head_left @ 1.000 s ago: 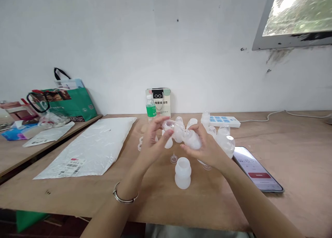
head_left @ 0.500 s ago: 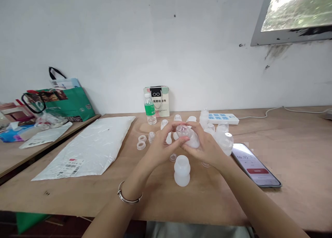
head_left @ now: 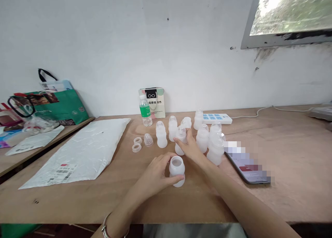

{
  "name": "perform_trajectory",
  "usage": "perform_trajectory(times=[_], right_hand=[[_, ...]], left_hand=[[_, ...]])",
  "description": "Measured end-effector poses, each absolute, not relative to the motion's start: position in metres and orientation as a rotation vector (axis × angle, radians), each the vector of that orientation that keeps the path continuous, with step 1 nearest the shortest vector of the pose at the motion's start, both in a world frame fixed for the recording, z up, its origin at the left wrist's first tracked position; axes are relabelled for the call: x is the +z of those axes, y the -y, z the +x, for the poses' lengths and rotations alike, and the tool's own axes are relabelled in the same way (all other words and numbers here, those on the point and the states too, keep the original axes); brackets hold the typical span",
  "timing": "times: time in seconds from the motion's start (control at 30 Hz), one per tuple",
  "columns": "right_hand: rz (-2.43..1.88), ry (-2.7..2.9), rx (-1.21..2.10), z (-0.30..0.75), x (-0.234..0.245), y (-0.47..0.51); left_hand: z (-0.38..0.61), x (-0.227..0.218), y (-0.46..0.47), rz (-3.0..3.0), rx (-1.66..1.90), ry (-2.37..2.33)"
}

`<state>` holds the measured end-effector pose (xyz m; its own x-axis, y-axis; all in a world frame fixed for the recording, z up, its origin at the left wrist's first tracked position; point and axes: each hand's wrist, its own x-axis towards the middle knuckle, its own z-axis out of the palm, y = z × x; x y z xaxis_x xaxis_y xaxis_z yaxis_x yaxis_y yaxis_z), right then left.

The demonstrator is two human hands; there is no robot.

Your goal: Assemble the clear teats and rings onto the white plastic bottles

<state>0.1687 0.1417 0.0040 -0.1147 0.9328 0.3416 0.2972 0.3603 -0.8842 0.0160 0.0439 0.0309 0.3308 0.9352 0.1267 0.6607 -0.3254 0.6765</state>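
My left hand (head_left: 159, 170) curls around the side of an uncapped, milky-white baby bottle (head_left: 177, 167), its thumb across the front. That bottle stands upright, its mouth facing up. Farther back, my right hand (head_left: 190, 144) grips another baby bottle (head_left: 180, 146), which has a clear dome cap and appears to stand on the table. Several more capped baby bottles (head_left: 161, 136) stand around it, some partly hidden by my right hand. To the left lie two clear rings (head_left: 136, 147) and a loose clear dome cap (head_left: 148, 140).
On the wooden table (head_left: 103, 200) lie a white mailing bag (head_left: 85, 148) at left and a phone (head_left: 247, 167) at right. A water bottle (head_left: 145, 112), a paper bag (head_left: 158, 105) and a power strip (head_left: 217, 119) are near the wall. A green bag (head_left: 62, 108) sits far left.
My hands were together around a capped bottle above the table. My right hand has moved it down among the other bottles; my left hand has come down to the uncapped bottle.
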Motion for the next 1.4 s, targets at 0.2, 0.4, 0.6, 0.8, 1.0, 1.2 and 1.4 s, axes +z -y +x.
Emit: perform_trajectory(times=[0.2,0.4,0.6,0.8,1.0,1.2,1.4], right_hand=[[-1.183,1.637,0.775,0.168,-0.007,-0.151],[-1.243,1.654,0.791,0.168,0.000,-0.144],[-1.263,1.671,0.838,0.172,0.004,-0.139],[-1.295,1.677,0.916,0.176,0.001,-0.141],[-1.309,1.713,0.932,0.177,0.003,-0.139],[-1.301,1.739,0.925,0.176,0.002,-0.138],[-1.271,1.733,0.958,0.174,-0.003,-0.139]], left_hand=[[-0.005,0.027,-0.047,2.144,0.680,-1.505],[-0.042,0.027,-0.073,2.015,0.645,-1.945],[-0.045,0.018,-0.088,1.922,0.803,-1.872],[-0.041,0.054,-0.084,1.961,1.325,-1.915],[0.017,0.131,-0.147,2.499,0.865,-1.520],[0.088,0.149,-0.245,2.431,0.037,-1.532],[0.117,0.124,-0.271,2.289,-0.256,-1.618]])
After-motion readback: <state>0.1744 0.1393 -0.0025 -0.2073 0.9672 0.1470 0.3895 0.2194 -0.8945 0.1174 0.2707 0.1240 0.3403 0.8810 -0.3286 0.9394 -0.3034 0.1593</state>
